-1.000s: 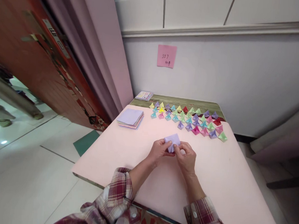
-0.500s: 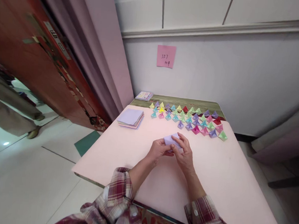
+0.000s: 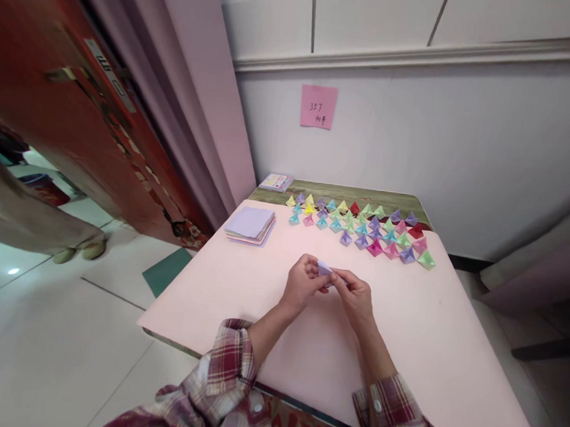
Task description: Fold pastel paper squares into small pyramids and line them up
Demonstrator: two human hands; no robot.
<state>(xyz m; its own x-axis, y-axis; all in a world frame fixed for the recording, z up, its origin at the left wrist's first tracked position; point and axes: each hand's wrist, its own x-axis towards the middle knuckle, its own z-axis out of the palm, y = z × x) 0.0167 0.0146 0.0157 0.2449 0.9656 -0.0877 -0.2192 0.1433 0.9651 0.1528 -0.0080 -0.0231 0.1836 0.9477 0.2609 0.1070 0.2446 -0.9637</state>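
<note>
Between my hands is a small piece of folded lavender paper [image 3: 324, 267], a pointed corner of it showing above the fingers. My left hand [image 3: 304, 284] pinches its left side, thumb in front and fingers curled behind. From the other side my right hand [image 3: 355, 295] grips it between thumb and fingertips, the two thumbs close together. The lower part of the paper is hidden by the fingers. Beyond my hands stand rows of small folded paper pieces [image 3: 375, 247] in several colours. A stack of square paper sheets [image 3: 251, 223], lavender on top, lies to the left.
The pink table [image 3: 433, 328] has a green patterned strip along its back edge, with a printed pack [image 3: 276, 182] at its far left corner. A pink note [image 3: 318, 106] is stuck on the wall. At left, a person's legs [image 3: 26, 208] show by the red door [image 3: 98, 155].
The lavender paper has gone from a flatter, wider shape to a narrower, pointed one. My right hand's fingers have come down from its top to its side. The person at left has shifted right.
</note>
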